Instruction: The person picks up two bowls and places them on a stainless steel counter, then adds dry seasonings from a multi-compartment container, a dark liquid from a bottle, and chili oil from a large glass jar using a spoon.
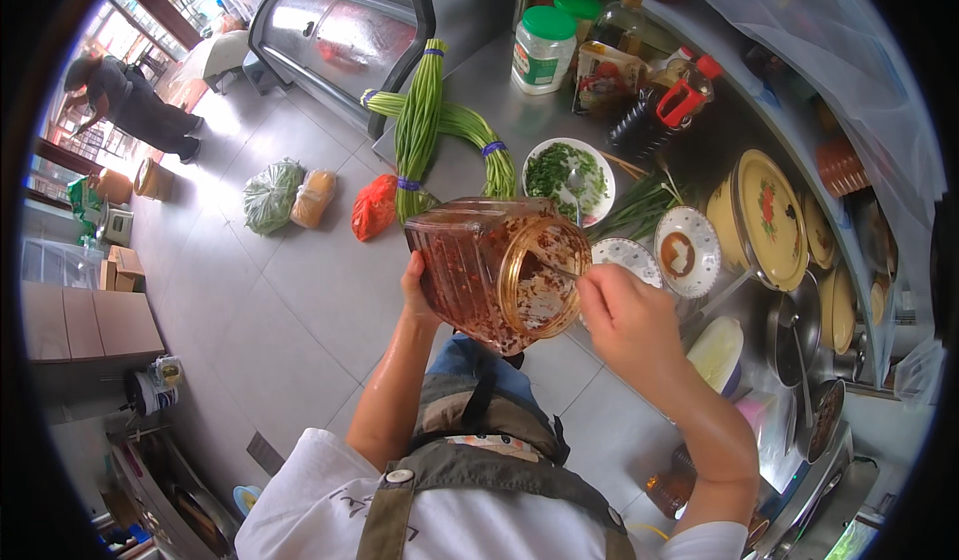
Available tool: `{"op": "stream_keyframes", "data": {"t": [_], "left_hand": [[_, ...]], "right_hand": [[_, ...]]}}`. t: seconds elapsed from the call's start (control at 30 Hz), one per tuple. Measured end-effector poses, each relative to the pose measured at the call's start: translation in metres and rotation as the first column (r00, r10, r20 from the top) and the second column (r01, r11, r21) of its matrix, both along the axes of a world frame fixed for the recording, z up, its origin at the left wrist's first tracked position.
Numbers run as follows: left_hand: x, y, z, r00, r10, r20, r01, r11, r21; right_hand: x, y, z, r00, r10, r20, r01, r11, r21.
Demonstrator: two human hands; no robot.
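Observation:
My left hand (pixel 419 290) grips a large clear jar (pixel 464 275) from its left side and holds it tilted, with its open mouth towards the right. Dark red chili sauce coats the inside of the jar. Between the fingers of my right hand (pixel 629 316) is the thin metal handle of a utensil (pixel 553 266) that reaches into the mouth; its far end is hidden. Just beyond the jar, a white bowl (pixel 609 178) contains chopped green onion and a metal spoon (pixel 575 181). Two patterned dishes sit near my right hand: one partly hidden (pixel 629 255), one with brown sauce (pixel 708 249).
Bundles of long green stalks (pixel 419 125) lie on the steel counter (pixel 479 84). Beyond the bowl are a green-lidded jar (pixel 543 50) and bottles (pixel 674 103). A lidded yellow enamel pot (pixel 772 223) stands right. Bags (pixel 273 196) rest on the floor; a person (pixel 135 103) bends far left.

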State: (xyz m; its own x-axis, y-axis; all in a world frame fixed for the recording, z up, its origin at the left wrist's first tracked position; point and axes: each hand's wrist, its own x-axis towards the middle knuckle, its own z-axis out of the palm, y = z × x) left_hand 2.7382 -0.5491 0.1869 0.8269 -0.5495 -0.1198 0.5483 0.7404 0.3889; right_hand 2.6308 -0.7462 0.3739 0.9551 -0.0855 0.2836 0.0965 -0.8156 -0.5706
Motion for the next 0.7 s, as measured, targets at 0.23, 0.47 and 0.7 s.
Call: {"op": "stream_keyframes", "data": {"t": [0.23,0.47,0.7], "left_hand": [[-0.001,0.0,0.002,0.986,-0.167,0.003,0.167,0.985,0.042],[-0.003,0.007,-0.007,0.981,-0.193,-0.024,0.193,0.981,-0.009],[-0.003,0.002,0.001,0.995,-0.002,-0.103,-0.001,0.999,-0.035]], "right_hand": [[0.008,0.016,-0.023,0.997,-0.064,-0.05,0.075,0.962,0.263],[0.002,0.008,-0.022,0.949,-0.01,-0.315,0.188,0.82,0.541],[-0.046,0.005,-0.016,0.98,0.1,0.171,-0.087,0.993,-0.083]]}}
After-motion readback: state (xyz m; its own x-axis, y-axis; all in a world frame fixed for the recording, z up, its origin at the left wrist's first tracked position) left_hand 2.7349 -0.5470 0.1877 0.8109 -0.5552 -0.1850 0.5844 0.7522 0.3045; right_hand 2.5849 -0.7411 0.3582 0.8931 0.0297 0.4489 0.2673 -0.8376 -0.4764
